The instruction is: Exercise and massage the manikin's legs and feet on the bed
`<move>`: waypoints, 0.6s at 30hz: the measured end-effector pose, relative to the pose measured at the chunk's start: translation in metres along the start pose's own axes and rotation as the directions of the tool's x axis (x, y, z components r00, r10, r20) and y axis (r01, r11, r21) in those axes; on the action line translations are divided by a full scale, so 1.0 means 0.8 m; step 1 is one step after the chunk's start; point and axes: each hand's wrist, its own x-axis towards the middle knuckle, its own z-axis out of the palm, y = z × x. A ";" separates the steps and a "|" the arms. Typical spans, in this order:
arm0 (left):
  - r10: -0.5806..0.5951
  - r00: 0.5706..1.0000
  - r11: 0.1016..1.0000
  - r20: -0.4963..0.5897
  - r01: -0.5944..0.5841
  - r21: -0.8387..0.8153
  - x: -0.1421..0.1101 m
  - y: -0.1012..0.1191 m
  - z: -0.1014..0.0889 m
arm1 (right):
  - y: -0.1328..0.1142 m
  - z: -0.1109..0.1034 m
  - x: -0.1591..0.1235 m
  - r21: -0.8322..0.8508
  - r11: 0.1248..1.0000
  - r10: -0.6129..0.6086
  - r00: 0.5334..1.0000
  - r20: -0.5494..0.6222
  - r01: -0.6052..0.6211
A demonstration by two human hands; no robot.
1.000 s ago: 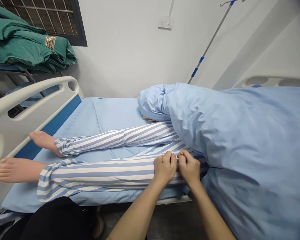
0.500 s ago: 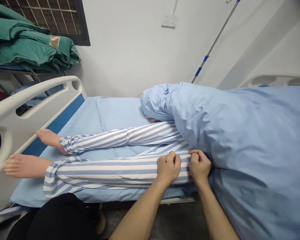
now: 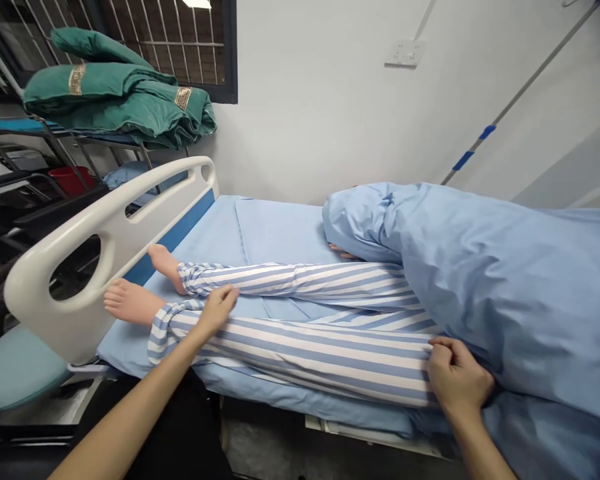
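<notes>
A figure in blue-and-white striped pyjama trousers (image 3: 320, 340) lies on a hospital bed, bare feet (image 3: 130, 301) toward the white footboard (image 3: 105, 227). A light blue quilt (image 3: 505, 287) covers it from the thighs up. My left hand (image 3: 217, 308) rests on the near trouser leg close to the ankle, fingers curled over the cloth. My right hand (image 3: 457, 379) is closed on the same trouser leg at the thigh, right against the quilt's edge.
The light blue bed sheet (image 3: 275, 230) reaches the white wall. Folded green blankets (image 3: 125, 107) lie on a metal rack at the far left, under a barred window. A drip pole (image 3: 510, 107) leans at the back right. A pale blue seat (image 3: 15, 370) stands beside the footboard.
My left hand has slid from the thigh down the near trouser leg to the ankle. My right hand stayed at the thigh by the quilt. The view has swung left.
</notes>
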 end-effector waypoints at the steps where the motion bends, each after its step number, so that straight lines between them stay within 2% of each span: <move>1: -0.023 0.998 0.998 -0.066 0.026 0.049 -0.003 -0.016 -0.022 | 0.000 0.000 0.000 0.001 1.000 -0.002 1.000 -0.002 0.002; 3: -0.057 0.978 0.986 -0.199 0.086 0.145 -0.012 -0.039 -0.050 | -0.002 -0.001 -0.001 0.005 1.000 -0.003 1.000 -0.010 0.003; 6: -0.082 0.950 0.957 -0.301 0.159 0.242 -0.022 -0.054 -0.061 | -0.008 -0.002 -0.002 0.006 1.000 0.019 1.000 -0.016 -0.019; 12: -0.068 0.954 0.925 -0.293 0.170 0.339 -0.024 -0.054 -0.055 | -0.029 -0.006 -0.001 -0.037 0.993 0.110 0.993 0.044 -0.108; 16: -0.038 0.955 0.942 -0.294 0.133 0.310 -0.026 -0.057 -0.062 | -0.037 -0.006 0.005 -0.133 0.969 0.222 0.971 0.088 -0.209; 18: -0.041 0.957 0.945 -0.288 0.130 0.299 -0.026 -0.059 -0.064 | -0.044 -0.001 0.002 -0.126 0.969 0.228 0.968 0.104 -0.215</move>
